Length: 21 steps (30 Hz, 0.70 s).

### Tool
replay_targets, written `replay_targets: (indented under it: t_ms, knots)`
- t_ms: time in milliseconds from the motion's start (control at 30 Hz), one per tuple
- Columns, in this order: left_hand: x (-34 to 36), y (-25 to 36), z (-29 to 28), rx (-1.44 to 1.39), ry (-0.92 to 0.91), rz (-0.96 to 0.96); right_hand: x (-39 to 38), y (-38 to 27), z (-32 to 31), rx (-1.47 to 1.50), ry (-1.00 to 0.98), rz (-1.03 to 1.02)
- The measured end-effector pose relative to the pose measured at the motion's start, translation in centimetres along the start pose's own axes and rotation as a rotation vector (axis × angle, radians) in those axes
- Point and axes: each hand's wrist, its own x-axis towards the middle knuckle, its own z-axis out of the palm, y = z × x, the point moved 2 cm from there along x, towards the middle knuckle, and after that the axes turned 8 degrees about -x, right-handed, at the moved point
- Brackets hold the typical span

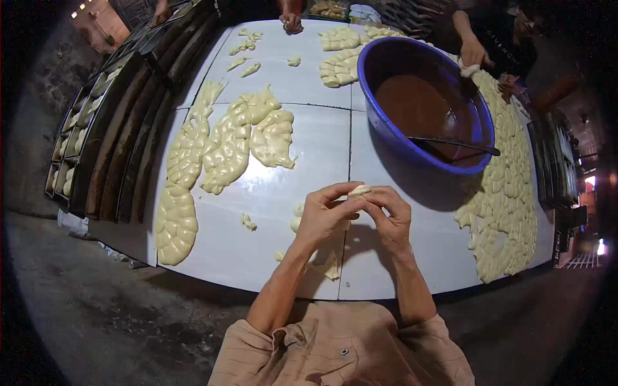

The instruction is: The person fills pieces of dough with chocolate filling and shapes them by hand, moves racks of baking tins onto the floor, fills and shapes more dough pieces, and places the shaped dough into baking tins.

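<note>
- Both hands at centre: left hand (pixel 318 215) and right hand (pixel 391 215) close together, thumbs and fingers pinching one pale dough piece (pixel 359 190) between them, raised above the bench (pixel 225 238). Piece looks part-shaped, not yet set down.
- Just below the left hand, lower centre: thin dough scraps (pixel 329 267), loose on the bench.
- Left of centre: several dough sheets (pixel 225 151), creased into lobes; judged not yet divided.
- Right of frame: a long dough slab (pixel 505 212), similarly lobed, with a hole near its lower end. Much dough appears left to handle.
- Upper right of centre: purple tub (pixel 450 168), partly filled with brown liquid (pixel 412 103); dark stick (pixel 450 143) leans across it. A co-worker's hand (pixel 474 55) holds pale dough by its far rim.
- Left edge: compartmented tray (pixel 96 148) holding pale pieces (pixel 67 180), apparently the finished portion.
- Top centre: basket (pixel 328 9); brownish contents, too small to identify.
</note>
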Motion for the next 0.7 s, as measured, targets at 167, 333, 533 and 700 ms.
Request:
replay_targets:
  t_ms: [167, 333, 533, 700]
  knots:
    - [0.1, -1.1, -1.2, 0.021, -0.065, 0.04, -0.2, -0.3, 2.9, 0.128, 0.332, -0.047]
    - [-1.1, -2.0, -0.8, 0.023, -0.097, 0.038, -0.7, 0.9, 2.6, -0.194, 0.373, -0.155]
    - [-0.2, -1.5, -2.1, 0.216, -0.007, -0.003, -0.4, 0.7, 2.0, -0.239, 0.173, 0.12]
    - [-0.3, -1.3, -3.4, 0.269, 0.024, 0.053, -0.7, -1.3, 1.5, -0.266, 0.045, -0.046]
